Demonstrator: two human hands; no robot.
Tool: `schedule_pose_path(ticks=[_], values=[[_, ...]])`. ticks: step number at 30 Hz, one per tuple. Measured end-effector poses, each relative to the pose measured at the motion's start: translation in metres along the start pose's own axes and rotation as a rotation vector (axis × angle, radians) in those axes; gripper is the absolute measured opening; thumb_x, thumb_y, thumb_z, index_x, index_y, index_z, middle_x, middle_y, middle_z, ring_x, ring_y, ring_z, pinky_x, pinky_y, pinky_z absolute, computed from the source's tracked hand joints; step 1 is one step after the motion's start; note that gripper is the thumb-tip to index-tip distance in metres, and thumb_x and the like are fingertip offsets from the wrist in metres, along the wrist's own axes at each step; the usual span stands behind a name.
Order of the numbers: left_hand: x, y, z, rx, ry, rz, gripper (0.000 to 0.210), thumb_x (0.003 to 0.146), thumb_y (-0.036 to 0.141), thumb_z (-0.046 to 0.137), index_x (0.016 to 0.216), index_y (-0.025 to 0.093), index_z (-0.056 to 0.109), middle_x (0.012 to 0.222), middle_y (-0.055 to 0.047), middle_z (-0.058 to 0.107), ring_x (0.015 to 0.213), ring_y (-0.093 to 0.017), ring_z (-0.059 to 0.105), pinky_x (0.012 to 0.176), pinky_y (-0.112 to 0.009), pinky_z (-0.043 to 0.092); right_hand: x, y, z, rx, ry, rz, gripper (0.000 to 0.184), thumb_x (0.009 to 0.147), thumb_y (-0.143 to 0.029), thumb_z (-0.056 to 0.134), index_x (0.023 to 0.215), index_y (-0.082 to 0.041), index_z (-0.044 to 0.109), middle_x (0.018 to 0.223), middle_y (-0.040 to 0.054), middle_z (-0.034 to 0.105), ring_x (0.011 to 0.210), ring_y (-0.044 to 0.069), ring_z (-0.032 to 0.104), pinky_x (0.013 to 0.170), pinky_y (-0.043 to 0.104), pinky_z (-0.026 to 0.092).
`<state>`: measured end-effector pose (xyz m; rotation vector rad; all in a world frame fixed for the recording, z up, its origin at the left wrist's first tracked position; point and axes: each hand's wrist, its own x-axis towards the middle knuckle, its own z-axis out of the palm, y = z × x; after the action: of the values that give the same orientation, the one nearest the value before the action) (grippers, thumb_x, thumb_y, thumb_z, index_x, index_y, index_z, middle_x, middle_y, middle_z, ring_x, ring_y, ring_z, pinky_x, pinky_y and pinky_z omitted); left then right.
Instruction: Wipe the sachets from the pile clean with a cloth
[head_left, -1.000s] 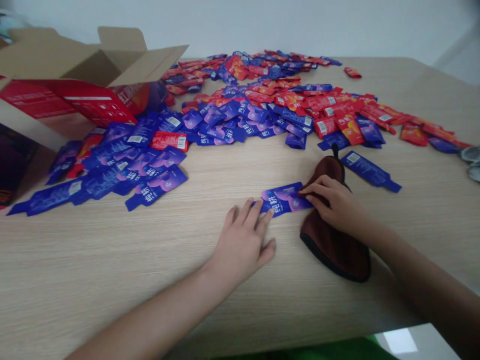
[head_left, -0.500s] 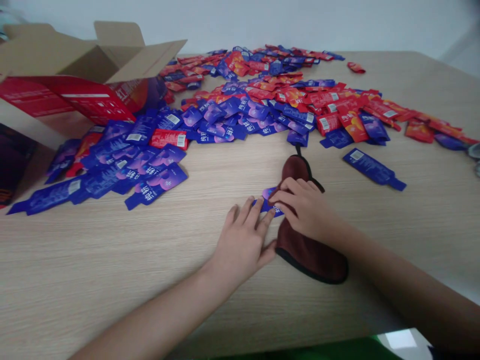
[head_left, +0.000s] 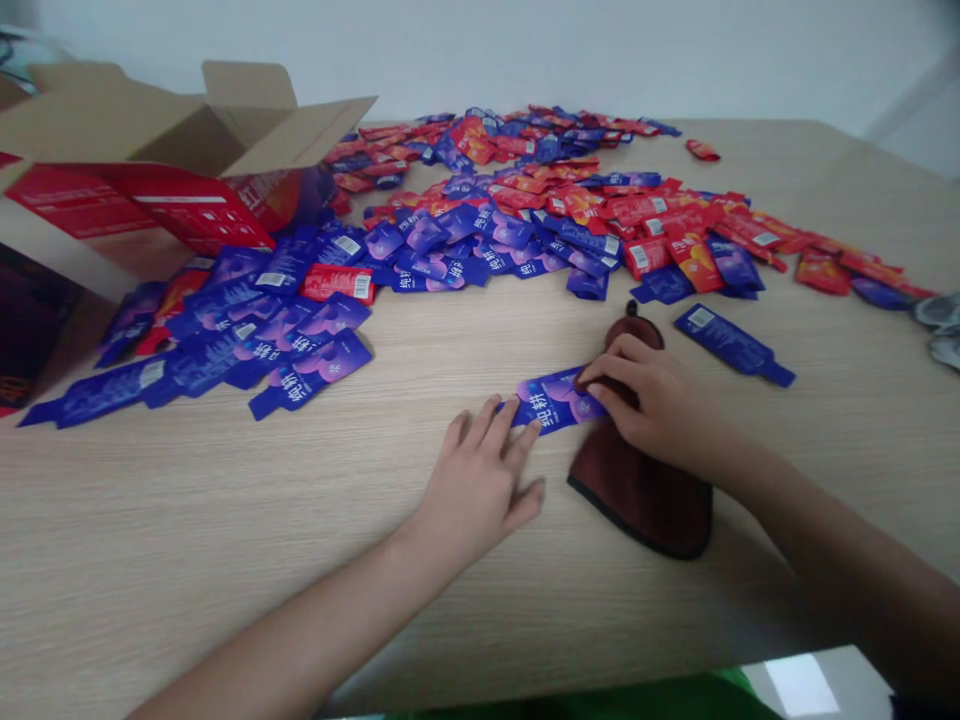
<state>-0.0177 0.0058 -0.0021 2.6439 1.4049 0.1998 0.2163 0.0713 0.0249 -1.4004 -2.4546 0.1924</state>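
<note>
A flat blue-purple sachet [head_left: 556, 400] lies on the table in front of me. My left hand [head_left: 480, 470] is spread, its fingertips pressing the sachet's left end. My right hand [head_left: 645, 400] is closed on a dark maroon cloth with black edging [head_left: 645, 490], shaped like an eye mask. The bunched middle of that cloth is pinched in my fingers and touches the sachet's right end. A single blue sachet [head_left: 735, 345] lies to the right of the cloth.
Blue sachets [head_left: 315, 375] overlap at left. A long heap of red and blue sachets [head_left: 525, 215] spans the back. An open red cardboard box [head_left: 202, 205] stands at back left, a dark box [head_left: 30, 320] at the left edge. Grey objects [head_left: 941, 320] sit at far right.
My right hand has moved right with the maroon cloth, sliding along the sachet and uncovering most of it. My left hand stays on the sachet's left end.
</note>
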Motion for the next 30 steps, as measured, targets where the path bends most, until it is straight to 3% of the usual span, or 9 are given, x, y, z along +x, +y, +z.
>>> schedule_pose_path(ticks=[5, 9, 14, 18, 21, 24, 30], values=[[0.001, 0.000, -0.001, 0.008, -0.004, 0.015, 0.057, 0.091, 0.045, 0.052, 0.141, 0.018, 0.047, 0.150, -0.018, 0.039, 0.139, -0.036, 0.033, 0.105, -0.056, 0.034, 0.002, -0.037, 0.022, -0.109, -0.057, -0.141, 0.022, 0.092, -0.021, 0.045, 0.096, -0.021, 0.066, 0.097, 0.0090, 0.057, 0.086, 0.023, 0.051, 0.075, 0.038, 0.036], [0.002, 0.000, -0.001, 0.000, 0.011, 0.014, 0.054, 0.092, 0.045, 0.050, 0.139, 0.019, 0.049, 0.149, -0.017, 0.040, 0.139, -0.035, 0.033, 0.105, -0.055, 0.034, -0.012, -0.016, 0.025, -0.062, -0.051, -0.072, 0.021, 0.091, -0.021, 0.047, 0.097, -0.023, 0.067, 0.099, 0.0087, 0.057, 0.086, 0.022, 0.051, 0.075, 0.037, 0.037], [0.003, 0.000, -0.003, 0.004, -0.015, 0.018, 0.056, 0.093, 0.050, 0.047, 0.139, 0.019, 0.049, 0.148, -0.016, 0.043, 0.138, -0.035, 0.035, 0.105, -0.054, 0.035, -0.024, 0.017, 0.011, 0.057, -0.092, 0.026, 0.021, 0.088, -0.017, 0.049, 0.094, -0.025, 0.068, 0.095, 0.0057, 0.057, 0.087, 0.022, 0.054, 0.077, 0.036, 0.042], [0.002, -0.001, -0.003, 0.038, -0.025, 0.035, 0.060, 0.092, 0.053, 0.048, 0.142, 0.019, 0.045, 0.149, -0.017, 0.041, 0.138, -0.036, 0.035, 0.105, -0.054, 0.034, -0.018, 0.009, 0.005, 0.049, -0.052, 0.022, 0.020, 0.089, -0.019, 0.049, 0.094, -0.024, 0.068, 0.094, 0.0061, 0.057, 0.085, 0.021, 0.055, 0.076, 0.036, 0.042], [0.001, -0.003, -0.002, 0.056, -0.031, 0.053, 0.061, 0.092, 0.054, 0.047, 0.143, 0.021, 0.044, 0.150, -0.018, 0.039, 0.140, -0.036, 0.033, 0.106, -0.054, 0.033, -0.011, -0.010, 0.011, 0.037, 0.035, -0.026, 0.020, 0.091, -0.022, 0.048, 0.098, -0.022, 0.067, 0.096, 0.0078, 0.056, 0.085, 0.022, 0.054, 0.075, 0.037, 0.041], [0.000, -0.005, -0.002, 0.062, -0.031, 0.064, 0.060, 0.093, 0.055, 0.045, 0.143, 0.022, 0.044, 0.152, -0.017, 0.037, 0.140, -0.035, 0.032, 0.106, -0.053, 0.033, -0.010, -0.022, 0.019, -0.010, 0.034, -0.096, 0.023, 0.092, -0.023, 0.046, 0.100, -0.021, 0.067, 0.098, 0.0093, 0.056, 0.087, 0.023, 0.052, 0.075, 0.038, 0.039], [0.000, -0.004, -0.002, 0.059, -0.067, 0.051, 0.061, 0.094, 0.053, 0.046, 0.146, 0.023, 0.040, 0.152, -0.016, 0.037, 0.141, -0.034, 0.032, 0.107, -0.054, 0.032, -0.028, 0.007, 0.018, 0.022, -0.044, -0.015, 0.020, 0.090, -0.020, 0.048, 0.096, -0.024, 0.067, 0.098, 0.0077, 0.057, 0.087, 0.023, 0.054, 0.076, 0.037, 0.041]])
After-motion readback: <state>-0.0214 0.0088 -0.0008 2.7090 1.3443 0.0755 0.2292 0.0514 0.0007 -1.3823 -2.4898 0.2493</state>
